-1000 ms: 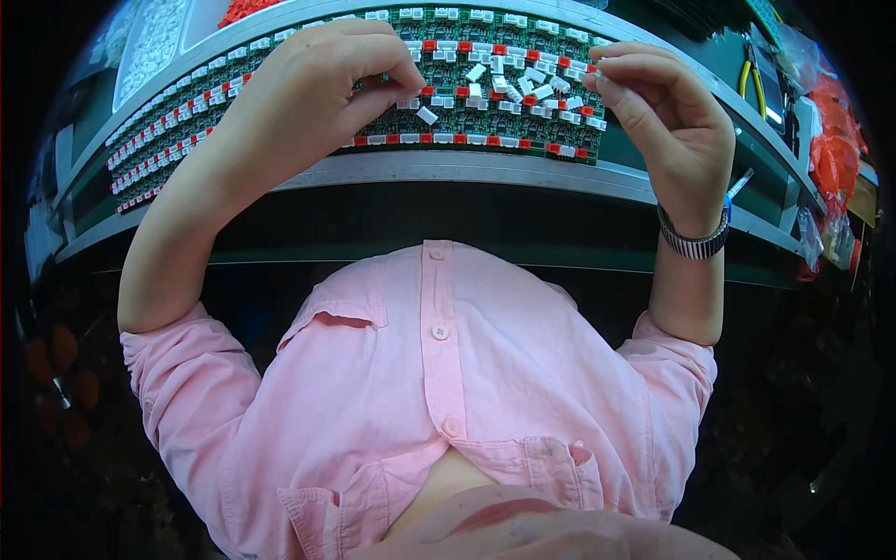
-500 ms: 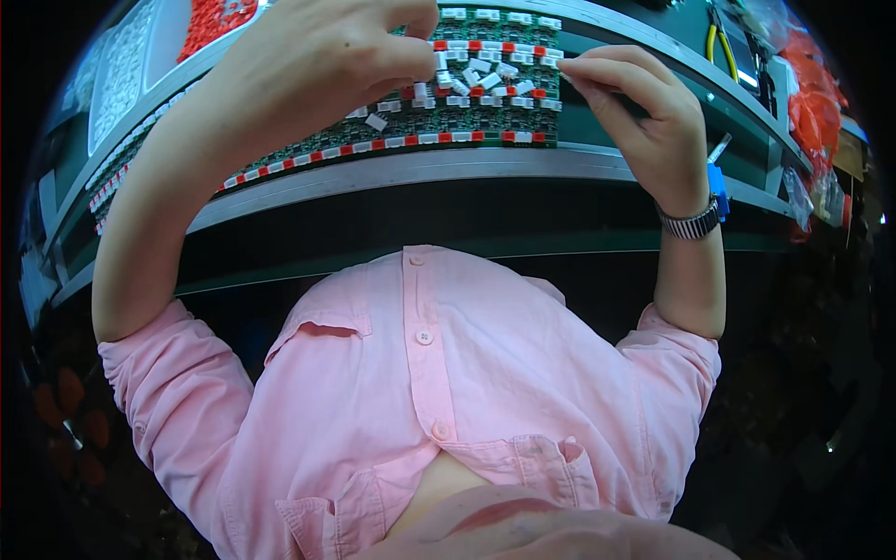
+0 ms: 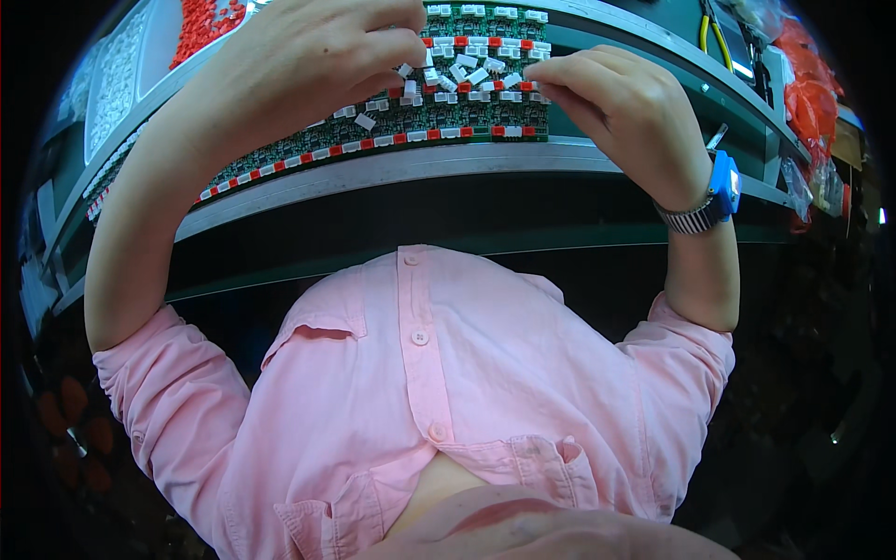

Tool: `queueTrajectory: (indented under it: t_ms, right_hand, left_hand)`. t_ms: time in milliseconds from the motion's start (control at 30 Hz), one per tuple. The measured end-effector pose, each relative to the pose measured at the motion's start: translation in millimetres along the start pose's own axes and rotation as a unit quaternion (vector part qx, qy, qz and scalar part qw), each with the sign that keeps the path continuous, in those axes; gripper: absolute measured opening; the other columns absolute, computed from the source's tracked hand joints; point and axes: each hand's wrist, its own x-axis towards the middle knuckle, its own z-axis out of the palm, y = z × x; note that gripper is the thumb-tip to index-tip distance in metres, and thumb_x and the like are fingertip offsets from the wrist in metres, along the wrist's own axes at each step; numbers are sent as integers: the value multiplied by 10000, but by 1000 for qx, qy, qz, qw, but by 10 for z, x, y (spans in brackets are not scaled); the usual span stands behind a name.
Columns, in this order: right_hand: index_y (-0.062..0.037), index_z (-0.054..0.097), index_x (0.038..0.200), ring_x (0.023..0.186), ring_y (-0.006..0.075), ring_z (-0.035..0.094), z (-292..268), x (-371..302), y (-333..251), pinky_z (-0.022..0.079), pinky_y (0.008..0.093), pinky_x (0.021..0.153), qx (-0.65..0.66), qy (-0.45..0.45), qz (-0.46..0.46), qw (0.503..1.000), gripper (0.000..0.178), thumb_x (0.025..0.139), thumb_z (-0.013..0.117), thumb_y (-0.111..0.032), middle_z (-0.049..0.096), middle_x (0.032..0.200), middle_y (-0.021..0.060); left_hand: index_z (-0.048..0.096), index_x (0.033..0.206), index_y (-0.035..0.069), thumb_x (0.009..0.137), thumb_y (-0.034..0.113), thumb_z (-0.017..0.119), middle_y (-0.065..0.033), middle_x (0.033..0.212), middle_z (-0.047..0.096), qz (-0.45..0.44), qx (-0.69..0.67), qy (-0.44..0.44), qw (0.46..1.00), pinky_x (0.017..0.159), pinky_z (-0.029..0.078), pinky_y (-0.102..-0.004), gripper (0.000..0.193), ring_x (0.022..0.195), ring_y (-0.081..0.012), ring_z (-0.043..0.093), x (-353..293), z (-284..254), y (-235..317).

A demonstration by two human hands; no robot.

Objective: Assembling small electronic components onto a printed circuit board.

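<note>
A panel of green circuit boards (image 3: pixel 476 114) lies under both hands, lined with rows of red and white plastic connectors. Several loose white connectors (image 3: pixel 478 77) are heaped on it between my hands, and another loose one (image 3: pixel 365 121) rests nearer its front edge. My left hand (image 3: pixel 350 47) is over the boards with its fingers curled and closed; whatever the fingertips hold is hidden. At the panel's right end my right hand (image 3: pixel 621 107) pinches thumb and fingers together beside the loose connectors. Anything in that pinch is too small to make out.
White connectors fill a tray (image 3: pixel 142 79) at the far left, beside red ones (image 3: pixel 201 33). A metal rail (image 3: pixel 411 166) runs along the front. Yellow-handled pliers (image 3: pixel 714 42) and red plastic bags (image 3: pixel 810 107) are at the right. My right wrist wears a metal band with a blue block (image 3: pixel 722 185).
My right hand has moved left, bringing its fingertips over the panel's right end by the loose connectors, and its wrist has turned. My left hand has shifted slightly left in the picture.
</note>
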Motion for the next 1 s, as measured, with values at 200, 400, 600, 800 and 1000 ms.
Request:
queueTrajectory:
  t_ms: [200,400,600,800,1000]
  right_hand:
    - [-59,711,942,707,154,615,-53,311,-94,496,221,581,41,170,-197,965,118,827,730,-79,670,921,51]
    - [-51,710,929,693,148,586,-202,211,-80,475,231,569,-1,47,-76,996,116,826,737,-98,655,939,40]
    - [-47,704,900,685,146,570,-109,47,-110,465,241,576,12,40,-30,999,96,835,730,-113,646,915,33]
    - [-53,697,861,693,150,580,-111,24,-35,473,244,587,-28,13,7,999,73,840,723,-118,643,901,27]
    - [-61,700,854,690,152,582,-222,127,-25,475,245,583,-65,-4,-49,997,73,829,731,-123,642,892,23]
  left_hand:
    - [635,990,90,871,163,666,-53,999,590,-9,-5,33,999,864,454,-339,143,973,-218,554,-43,78,-10]
    - [637,982,89,864,157,673,-54,991,592,20,23,24,999,848,462,-330,141,955,-221,560,-58,58,-34]
    - [637,977,86,858,150,679,-54,977,596,61,46,24,997,838,468,-323,142,937,-222,565,7,-12,-30]
    - [630,965,73,838,119,697,-47,941,616,83,33,75,993,827,480,-313,151,898,-220,582,56,7,11]
    - [625,910,64,782,35,744,-46,904,646,19,-107,133,985,735,508,-273,177,794,-204,611,-52,10,72]
